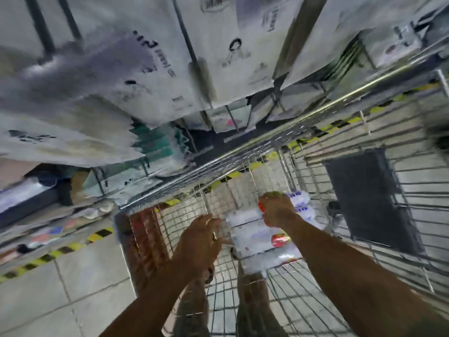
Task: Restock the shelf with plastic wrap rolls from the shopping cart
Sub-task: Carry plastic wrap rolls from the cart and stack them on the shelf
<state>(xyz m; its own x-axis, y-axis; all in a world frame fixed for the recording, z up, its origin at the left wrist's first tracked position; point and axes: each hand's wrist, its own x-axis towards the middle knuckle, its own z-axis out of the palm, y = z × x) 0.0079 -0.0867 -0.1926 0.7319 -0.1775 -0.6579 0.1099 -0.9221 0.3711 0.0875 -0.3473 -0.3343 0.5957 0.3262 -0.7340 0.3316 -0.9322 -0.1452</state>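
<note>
Shelving (298, 32) hung with white printed packets fills the upper view. Below it stands a silver wire shopping cart (243, 156). Its basket holds a stack of white-wrapped plastic wrap rolls with red ends (255, 237), and a flat black panel (369, 198) rests against the right-side mesh. Yellow-and-black hazard tape (60, 249) crosses the grey floor. Both bare arms reach down into the basket. The right hand (277, 211) curls over the topmost roll, gripping it. The left hand (201, 239) has bent fingers at the cart's wire wall beside the stack, and blur hides whether it holds anything.
</note>
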